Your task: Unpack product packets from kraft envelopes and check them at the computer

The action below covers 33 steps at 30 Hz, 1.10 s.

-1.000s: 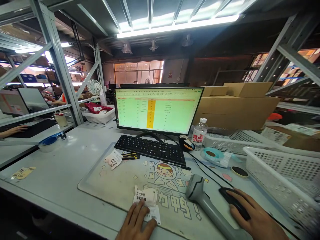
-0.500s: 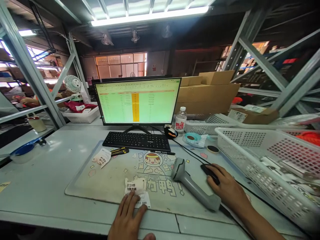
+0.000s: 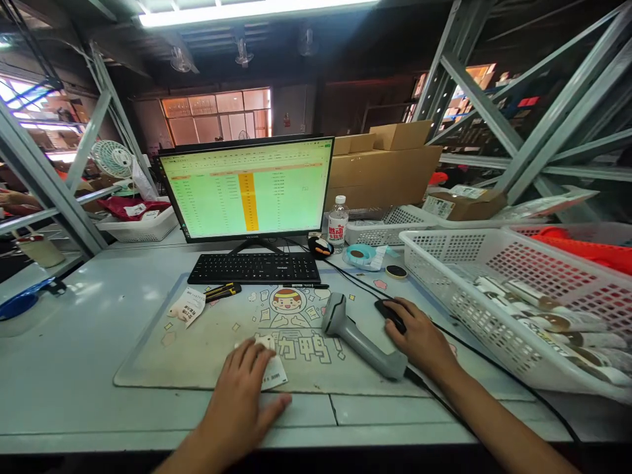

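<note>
My left hand (image 3: pixel 239 388) lies palm down with its fingers stretched out over a white printed label (image 3: pixel 275 374), covering most of it. The label rests near the front edge of the cartoon desk mat (image 3: pixel 162 362). On the mat's right side my right hand (image 3: pixel 422 337) is curved over a black computer mouse (image 3: pixel 389 316). Between the two hands a grey barcode scanner (image 3: pixel 363 343) lies on its side, its cable running under my right forearm. Behind them stands a monitor (image 3: pixel 207 204) showing a spreadsheet, with a black keyboard (image 3: pixel 257 268) before it.
A second label (image 3: pixel 188 307) and a utility knife (image 3: pixel 223 291) lie left on the mat. Along the right stands a white basket (image 3: pixel 474 336) of packaged goods. A bottle (image 3: pixel 338 227) and a blue tape roll (image 3: pixel 359 254) sit behind the mouse. Cartons (image 3: pixel 385 174) stand behind.
The view has shifted, and most things appear further left and higher. My left hand has slid forward over the label, hiding its print. My right hand stays on the mouse.
</note>
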{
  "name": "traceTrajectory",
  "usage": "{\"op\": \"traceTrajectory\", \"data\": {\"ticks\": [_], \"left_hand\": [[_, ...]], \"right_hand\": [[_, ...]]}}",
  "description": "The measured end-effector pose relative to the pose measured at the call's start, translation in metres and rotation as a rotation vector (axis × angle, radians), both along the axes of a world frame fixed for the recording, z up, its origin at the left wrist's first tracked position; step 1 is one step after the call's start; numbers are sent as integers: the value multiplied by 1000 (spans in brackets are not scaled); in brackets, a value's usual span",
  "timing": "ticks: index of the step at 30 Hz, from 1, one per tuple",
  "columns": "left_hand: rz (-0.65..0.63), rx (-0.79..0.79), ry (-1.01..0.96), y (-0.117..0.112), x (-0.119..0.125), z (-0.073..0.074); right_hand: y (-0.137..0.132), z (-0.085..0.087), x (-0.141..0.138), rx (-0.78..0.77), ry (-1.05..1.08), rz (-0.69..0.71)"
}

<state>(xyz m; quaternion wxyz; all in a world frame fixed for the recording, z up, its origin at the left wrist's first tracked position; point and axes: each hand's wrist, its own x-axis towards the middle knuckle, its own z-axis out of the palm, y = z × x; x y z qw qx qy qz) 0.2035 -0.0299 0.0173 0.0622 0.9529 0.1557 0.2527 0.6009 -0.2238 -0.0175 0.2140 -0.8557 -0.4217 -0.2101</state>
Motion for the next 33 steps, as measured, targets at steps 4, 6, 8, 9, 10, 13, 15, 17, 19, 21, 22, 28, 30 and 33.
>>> {"op": "traceTrajectory", "data": {"ticks": [4,6,8,9,10,13,15,17,19,21,22,28,30,33], "left_hand": [[-65,-108,94,42,73,48],[-80,-97,137,64,117,54],[-63,-70,171,83,156,50],[-47,-55,184,89,173,46],[-30,-46,194,95,187,42],[14,-47,209,104,217,31],[30,-61,219,107,228,24],[40,-71,231,108,236,20],[43,-78,241,108,241,17],[49,-78,246,107,247,17],[54,-78,248,106,250,18],[50,-34,190,96,230,48],[-3,-12,162,93,191,60],[-77,-60,297,86,108,68]], "right_hand": [[0,8,-9,-18,27,-23],[0,10,-13,-31,43,-40],[1,11,-15,-31,51,-46],[1,11,-15,-28,50,-44],[1,11,-14,-23,48,-38],[1,8,-12,-11,38,-23],[1,6,-10,-4,32,-14],[1,4,-8,1,28,-9],[1,2,-7,5,24,-6],[1,0,-6,12,16,-4],[1,0,-6,15,10,-3],[0,1,-6,28,-32,5],[0,2,-5,29,-36,6],[1,4,-5,25,-24,22]]}}
